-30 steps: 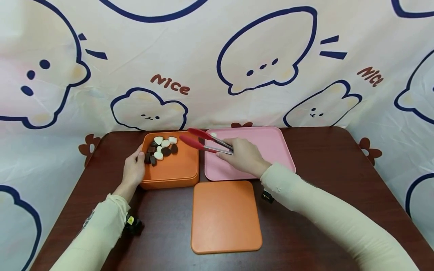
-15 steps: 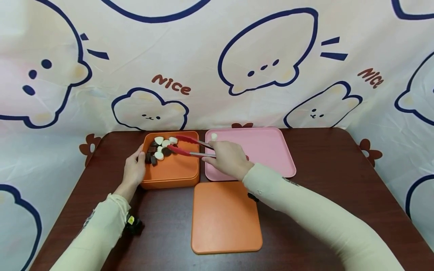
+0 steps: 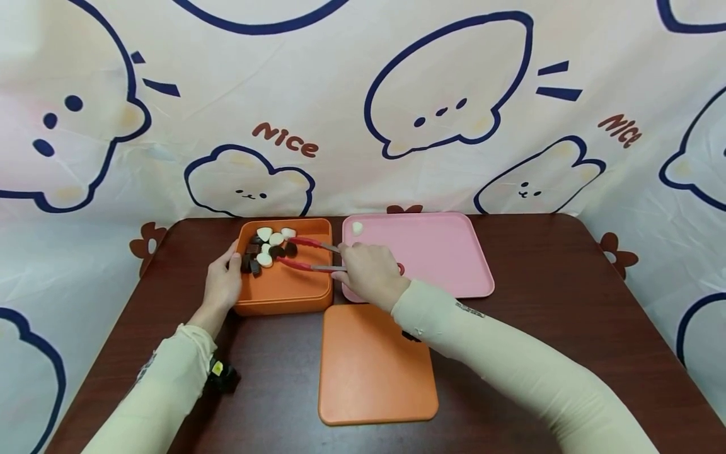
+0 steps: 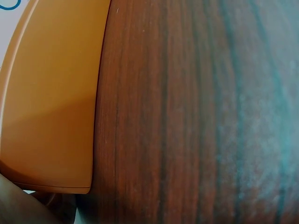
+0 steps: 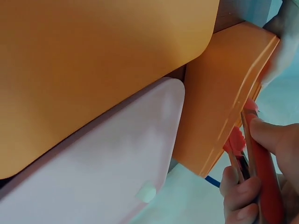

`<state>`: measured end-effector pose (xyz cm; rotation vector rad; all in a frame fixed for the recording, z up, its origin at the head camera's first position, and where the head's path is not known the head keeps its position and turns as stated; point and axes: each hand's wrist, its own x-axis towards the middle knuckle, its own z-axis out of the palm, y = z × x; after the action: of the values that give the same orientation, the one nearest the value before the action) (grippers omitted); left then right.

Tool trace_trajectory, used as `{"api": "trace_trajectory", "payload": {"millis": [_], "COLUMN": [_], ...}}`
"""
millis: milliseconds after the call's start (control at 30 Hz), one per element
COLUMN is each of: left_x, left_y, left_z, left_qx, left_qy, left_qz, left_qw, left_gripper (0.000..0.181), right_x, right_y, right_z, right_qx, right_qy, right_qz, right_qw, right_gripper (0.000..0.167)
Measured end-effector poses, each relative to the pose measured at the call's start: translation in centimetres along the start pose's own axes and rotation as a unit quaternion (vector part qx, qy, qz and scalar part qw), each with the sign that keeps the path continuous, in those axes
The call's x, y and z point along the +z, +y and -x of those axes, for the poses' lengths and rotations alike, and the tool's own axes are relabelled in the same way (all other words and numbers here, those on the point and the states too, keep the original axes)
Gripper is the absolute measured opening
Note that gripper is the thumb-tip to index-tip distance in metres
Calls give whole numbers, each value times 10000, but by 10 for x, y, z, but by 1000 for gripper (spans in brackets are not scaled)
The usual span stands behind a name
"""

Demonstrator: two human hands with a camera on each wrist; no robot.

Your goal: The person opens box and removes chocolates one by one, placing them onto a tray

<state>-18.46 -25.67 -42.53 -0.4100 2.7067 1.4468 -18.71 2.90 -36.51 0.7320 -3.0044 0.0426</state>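
Observation:
My left hand (image 3: pixel 223 284) holds the left wall of an open orange box (image 3: pixel 286 284), thumb at the rim. White and dark-brown pieces (image 3: pixel 264 259), resembling chocolates or candies, lie in the box's left and back part. My right hand (image 3: pixel 371 271) grips metal tongs (image 3: pixel 306 266) with red tips, reaching over the box's right wall. The tong tips stand apart, with dark round pieces (image 3: pixel 291 250) between them; whether they touch, I cannot tell. In the right wrist view, fingers and thumb wrap the tongs' red-backed arms (image 5: pixel 268 186).
A pink tray (image 3: pixel 442 258) lies right of the box, one white piece (image 3: pixel 357 228) in its back left corner. An orange square lid (image 3: pixel 377 384) lies flat in front of it. A patterned cloth (image 3: pixel 340 94) hangs behind the brown table (image 3: pixel 544 284).
My right hand has moved left and slightly down with the tongs, from over the tray to the pieces in the box. The left hand stays on the box.

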Motion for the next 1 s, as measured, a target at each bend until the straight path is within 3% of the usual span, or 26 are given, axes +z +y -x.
{"api": "trace_trajectory", "payload": {"millis": [200, 400, 667, 867, 1000], "left_x": [-1, -1, 0, 0, 0], "left_y": [1, -1, -2, -2, -2], "left_z": [0, 1, 0, 1, 2], "left_qx": [-32, 19, -41, 0, 2], "left_qy": [29, 37, 27, 12, -21], "left_qz": [92, 80, 139, 183, 219], "left_qw": [9999, 10000, 9999, 9998, 9998], "left_gripper": [51, 51, 52, 52, 52], "right_x": [3, 1, 3, -2, -6], "right_y": [-2, -9, -11, -9, -8], "right_z": [-9, -22, -31, -36, -38], "right_qx": [253, 449, 392, 230, 10], "right_qy": [142, 17, -57, 109, 351], "right_qz": [-239, -530, -294, -74, 386], "right_qw": [9993, 9976, 9988, 9996, 9986], "right_gripper": [43, 39, 40, 36, 32]}}
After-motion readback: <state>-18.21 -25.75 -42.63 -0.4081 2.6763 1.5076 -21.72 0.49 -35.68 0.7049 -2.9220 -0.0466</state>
